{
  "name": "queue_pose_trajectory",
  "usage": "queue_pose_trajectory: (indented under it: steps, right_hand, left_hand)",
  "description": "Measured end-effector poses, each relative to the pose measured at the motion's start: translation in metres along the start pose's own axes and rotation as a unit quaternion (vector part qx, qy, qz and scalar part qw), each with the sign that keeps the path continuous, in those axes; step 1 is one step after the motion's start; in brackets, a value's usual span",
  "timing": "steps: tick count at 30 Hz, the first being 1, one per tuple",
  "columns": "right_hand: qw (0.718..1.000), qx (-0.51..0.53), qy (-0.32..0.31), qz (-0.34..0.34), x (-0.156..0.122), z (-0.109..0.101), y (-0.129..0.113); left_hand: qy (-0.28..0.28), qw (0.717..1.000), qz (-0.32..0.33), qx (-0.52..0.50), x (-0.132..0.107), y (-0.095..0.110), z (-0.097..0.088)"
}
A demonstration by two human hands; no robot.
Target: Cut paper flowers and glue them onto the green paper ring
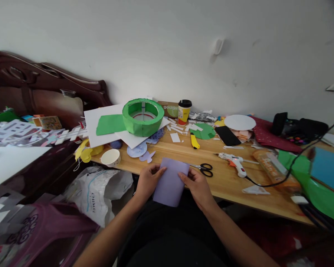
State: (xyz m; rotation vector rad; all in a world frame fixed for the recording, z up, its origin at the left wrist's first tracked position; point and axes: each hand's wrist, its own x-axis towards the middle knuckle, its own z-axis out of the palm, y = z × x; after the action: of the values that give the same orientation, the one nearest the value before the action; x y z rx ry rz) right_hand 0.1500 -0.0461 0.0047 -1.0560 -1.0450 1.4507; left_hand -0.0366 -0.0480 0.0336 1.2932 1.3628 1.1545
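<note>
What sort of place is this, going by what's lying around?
Probably a bedroom doubling as a craft corner: a glue gun and scissors lie on a wooden table, and what looks like a carved headboard stands at the left.

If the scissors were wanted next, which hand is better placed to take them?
Probably the right hand: the scissors lie just beside it. The left hand holds the purple sheet by its left side, farther away.

Home bedroom, carved dark-wood headboard point(46, 81), craft-littered wooden table point(225, 182)
</note>
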Motion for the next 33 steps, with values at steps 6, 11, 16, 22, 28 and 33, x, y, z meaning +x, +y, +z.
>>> queue_pose_trajectory:
  steps: [6, 11, 16, 22, 28, 33]
  right_hand:
    - [1.0, 0.002, 0.017, -0.004, -0.0005, 0.0011, -0.0022]
    - [1.0, 0.006, 0.013, -0.008, 0.0011, 0.0017, -0.0026]
    - [1.0, 0.012, 0.013, -0.004, 0.003, 0.0024, -0.0007]
    - [1.0, 0.008, 0.008, -0.005, 0.0032, 0.0007, -0.001]
    - [1.0, 0.011, 0.015, -0.008, 0.0042, -0.0005, -0.0007]
    - [1.0, 0.016, 0.012, -0.007, 0.0047, -0.001, -0.0007]
  left_hand:
    - [0.014, 1.0, -0.002, 0.026, 0.0053, 0.0023, 0.0018]
    - [0.02, 1.0, -0.014, 0.007, 0.0052, 0.0018, 0.0021]
    - [0.02, 1.0, -0.014, 0.01, 0.0054, 0.0018, 0.0009]
    - [0.02, 1.0, -0.015, 0.015, 0.0045, -0.0008, 0.0012]
    - [0.019, 0.999, -0.025, 0.014, 0.0039, -0.0042, 0.0029]
    - [0.014, 0.999, -0.024, -0.02, 0.0024, -0.0004, 0.005]
